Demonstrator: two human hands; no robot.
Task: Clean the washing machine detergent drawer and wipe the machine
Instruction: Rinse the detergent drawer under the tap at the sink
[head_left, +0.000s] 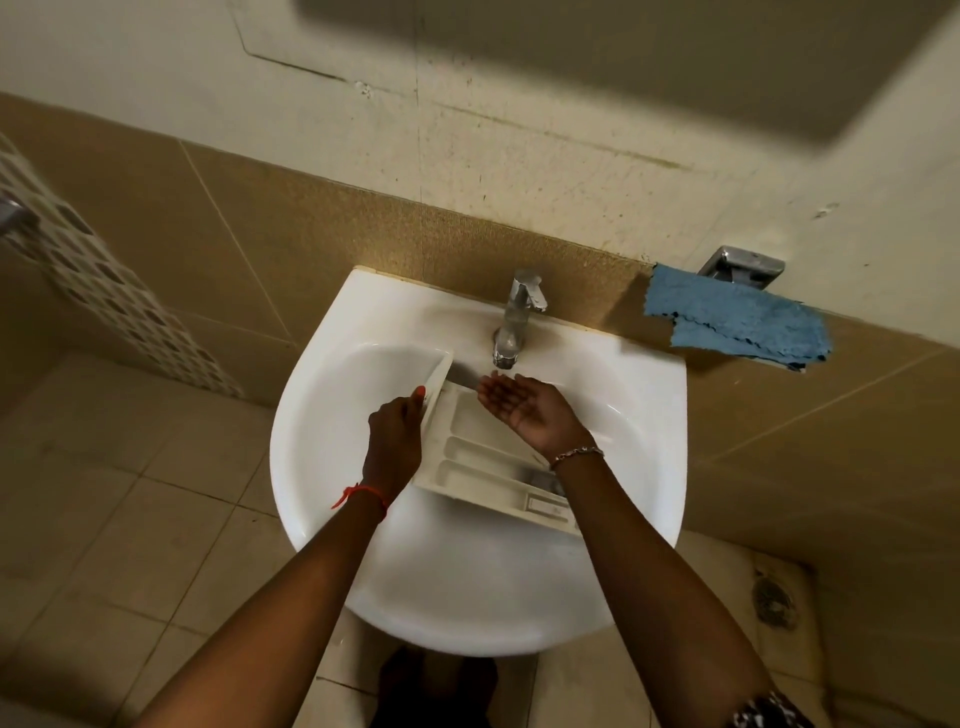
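Far left: a patterned tile strip (104, 291) runs down the wall above the beige floor tiles (130, 519).

My left hand (397, 434) grips the left long wall of the detergent drawer (483, 457). The thumb lies over the top of that wall; the other fingers are behind it, so I cannot tell how they are set. A red string (363, 496) is tied at this wrist.

The drawer sits inside the white sink (332, 415), tilted, its compartments facing up and its front panel toward me at the lower right. It is white plastic, with yellowish discolouration along its lower edge.

The chrome tap (519, 317) stands at the back of the basin, its spout directly above the drawer's far end. I cannot tell whether water is running.

My right hand (519, 408) is held palm up, cupped, fingers together and slightly curled, just under the spout and above the drawer, holding nothing. A beaded bracelet (576, 454) circles this wrist.

Right: a blue cloth (737, 319) lies folded on the tiled ledge beside the sink, next to a metal wall fitting (743, 265). A floor drain (774, 603) shows at lower right.
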